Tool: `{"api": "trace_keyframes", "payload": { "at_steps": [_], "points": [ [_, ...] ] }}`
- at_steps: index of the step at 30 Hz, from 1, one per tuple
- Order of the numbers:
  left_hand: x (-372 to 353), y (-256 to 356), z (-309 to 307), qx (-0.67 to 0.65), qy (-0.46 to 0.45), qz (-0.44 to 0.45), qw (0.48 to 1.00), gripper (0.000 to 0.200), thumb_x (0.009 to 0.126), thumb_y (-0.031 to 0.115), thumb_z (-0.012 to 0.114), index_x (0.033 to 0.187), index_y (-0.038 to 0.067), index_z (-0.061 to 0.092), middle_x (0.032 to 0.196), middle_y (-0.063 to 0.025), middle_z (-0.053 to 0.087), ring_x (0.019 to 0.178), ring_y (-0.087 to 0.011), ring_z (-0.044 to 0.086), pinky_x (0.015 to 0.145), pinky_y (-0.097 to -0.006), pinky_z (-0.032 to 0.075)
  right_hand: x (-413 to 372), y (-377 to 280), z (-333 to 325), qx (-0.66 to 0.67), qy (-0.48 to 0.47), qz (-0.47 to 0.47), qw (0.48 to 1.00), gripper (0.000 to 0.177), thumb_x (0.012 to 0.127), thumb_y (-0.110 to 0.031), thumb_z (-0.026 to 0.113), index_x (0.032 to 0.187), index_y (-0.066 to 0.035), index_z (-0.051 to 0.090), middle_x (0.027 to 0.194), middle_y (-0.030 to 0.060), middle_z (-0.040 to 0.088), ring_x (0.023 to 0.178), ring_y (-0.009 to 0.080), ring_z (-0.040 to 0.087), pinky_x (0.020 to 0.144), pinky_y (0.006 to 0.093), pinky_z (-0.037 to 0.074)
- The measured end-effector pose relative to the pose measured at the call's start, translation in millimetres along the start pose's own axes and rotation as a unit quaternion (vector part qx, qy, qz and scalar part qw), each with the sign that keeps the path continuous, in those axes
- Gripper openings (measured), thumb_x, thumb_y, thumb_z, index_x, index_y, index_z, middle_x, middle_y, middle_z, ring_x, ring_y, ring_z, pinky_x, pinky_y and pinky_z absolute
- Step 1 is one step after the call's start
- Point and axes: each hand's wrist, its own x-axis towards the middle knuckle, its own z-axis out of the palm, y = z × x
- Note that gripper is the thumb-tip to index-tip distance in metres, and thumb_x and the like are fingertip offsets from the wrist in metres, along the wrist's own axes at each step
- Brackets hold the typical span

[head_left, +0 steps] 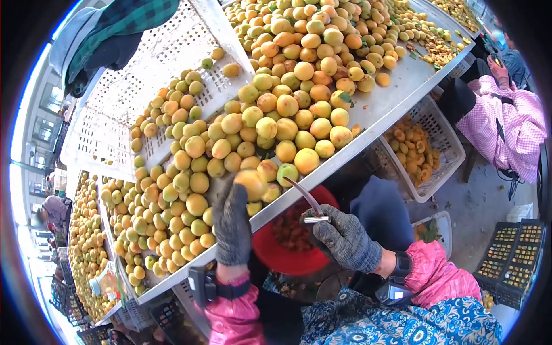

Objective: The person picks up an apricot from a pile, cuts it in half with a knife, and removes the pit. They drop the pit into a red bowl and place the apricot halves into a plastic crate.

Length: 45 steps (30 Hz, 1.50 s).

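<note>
My left hand (232, 225), in a dark grey glove, is at the metal table's front edge, its fingers closed round an apricot (250, 184) that looks slightly blurred. My right hand (345, 234), also gloved, holds a small curved knife (306, 198) with a short metal piece at its grip; the blade points up and left toward the fruit. A large heap of yellow, orange and greenish apricots (287, 126) covers much of the table. Below the table edge, between my hands, sits a red basin (270, 256) with pitted-looking pieces inside, partly in shadow.
A white crate (448, 144) of halved apricots stands under the table's right side. Black trays (512, 259) lie on the floor at the right. A perforated white crate (103, 132) lies on the table's left. Other people stand at upper left and sit at right.
</note>
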Motion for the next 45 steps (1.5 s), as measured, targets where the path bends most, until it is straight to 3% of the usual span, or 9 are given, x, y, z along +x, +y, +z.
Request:
{"api": "trace_keyframes", "payload": {
  "at_steps": [2, 4, 11, 20, 28, 36, 38, 42, 45],
  "points": [
    [-32, 13, 4, -0.005, -0.012, -0.06, 0.998, 0.023, 0.091, 0.006, 0.052, 0.112, -0.003, 0.054, 0.102, -0.019, 0.064, 0.094, -0.0319, 0.062, 0.086, -0.0384, 0.049, -2, -2, 7, -0.026, -0.002, -0.014, 1.0, 0.03, 0.097, -0.025, 0.051, 0.114, -0.001, 0.057, 0.08, 0.0036, 0.06, 0.068, 0.0072, 0.053, 0.06, 0.0259, 0.045],
    [-55, 28, 8, -0.426, -0.009, -0.304, 0.852, 0.031, 0.097, 0.02, 0.048, 0.117, -0.003, 0.052, 0.106, -0.0158, 0.062, 0.1, -0.0282, 0.06, 0.086, -0.0369, 0.049, -7, -5, 14, -0.117, -0.042, -0.02, 0.992, 0.023, 0.095, -0.015, 0.053, 0.112, 0.0, 0.057, 0.095, 0.0156, 0.065, 0.087, 0.025, 0.065, 0.075, 0.0325, 0.05],
    [-108, 60, 17, -0.576, 0.073, -0.271, 0.768, 0.061, 0.09, 0.042, 0.058, 0.124, -0.007, 0.046, 0.115, -0.0144, 0.056, 0.107, -0.0251, 0.055, 0.093, -0.0389, 0.045, -38, -1, 24, -0.185, -0.099, -0.07, 0.975, 0.025, 0.094, -0.015, 0.053, 0.112, 0.002, 0.056, 0.093, 0.0226, 0.063, 0.086, 0.0361, 0.063, 0.069, 0.0384, 0.05],
    [-123, 80, 2, -0.57, 0.04, -0.255, 0.78, 0.054, 0.069, 0.029, 0.077, 0.107, -0.005, 0.058, 0.102, -0.0105, 0.061, 0.095, -0.0192, 0.06, 0.087, -0.0312, 0.047, -60, -7, 17, -0.174, -0.175, -0.076, 0.966, 0.031, 0.093, -0.023, 0.054, 0.114, 0.0, 0.054, 0.083, 0.023, 0.063, 0.081, 0.0395, 0.064, 0.065, 0.0433, 0.048],
    [-106, 82, -30, -0.323, -0.113, -0.262, 0.902, 0.059, 0.051, 0.023, 0.086, 0.099, -0.003, 0.063, 0.088, -0.0074, 0.067, 0.083, -0.014, 0.062, 0.077, -0.0285, 0.051, -57, -23, -11, -0.376, -0.23, -0.094, 0.893, 0.034, 0.09, -0.029, 0.056, 0.108, -0.001, 0.056, 0.074, 0.0234, 0.061, 0.07, 0.0399, 0.062, 0.06, 0.0461, 0.048],
    [-95, 67, -32, -0.083, -0.231, -0.051, 0.968, 0.05, 0.055, 0.016, 0.087, 0.096, 0.002, 0.063, 0.089, -0.0083, 0.063, 0.087, -0.0206, 0.063, 0.077, -0.03, 0.05, -48, -35, -9, -0.556, -0.32, -0.043, 0.766, 0.037, 0.092, -0.035, 0.051, 0.109, -0.002, 0.054, 0.067, 0.0206, 0.061, 0.061, 0.0382, 0.062, 0.054, 0.0491, 0.047],
    [-91, 66, -31, 0.026, -0.246, 0.061, 0.967, 0.045, 0.063, 0.017, 0.081, 0.1, 0.005, 0.06, 0.09, -0.0139, 0.061, 0.087, -0.0364, 0.06, 0.08, -0.0388, 0.049, -48, -29, -4, -0.572, -0.304, -0.058, 0.76, 0.038, 0.09, -0.033, 0.054, 0.115, -0.004, 0.052, 0.065, 0.018, 0.061, 0.057, 0.0369, 0.061, 0.051, 0.0472, 0.047],
    [-97, 66, -26, -0.021, -0.146, -0.019, 0.989, 0.048, 0.069, 0.02, 0.078, 0.11, 0.003, 0.058, 0.097, -0.0118, 0.063, 0.087, -0.0304, 0.062, 0.081, -0.036, 0.049, -55, -8, -4, -0.516, -0.156, -0.125, 0.833, 0.049, 0.088, -0.029, 0.058, 0.129, -0.007, 0.044, 0.063, 0.0156, 0.06, 0.053, 0.0355, 0.06, 0.048, 0.0457, 0.047],
    [-117, 68, -20, -0.36, -0.133, -0.232, 0.894, 0.044, 0.089, 0.031, 0.06, 0.118, -0.003, 0.055, 0.102, -0.0072, 0.065, 0.09, -0.0127, 0.058, 0.08, -0.0286, 0.047, -61, 1, -2, -0.5, -0.107, -0.14, 0.848, 0.056, 0.087, -0.031, 0.058, 0.136, -0.01, 0.04, 0.063, 0.0165, 0.061, 0.053, 0.0323, 0.062, 0.046, 0.0426, 0.047]
  ]
}}
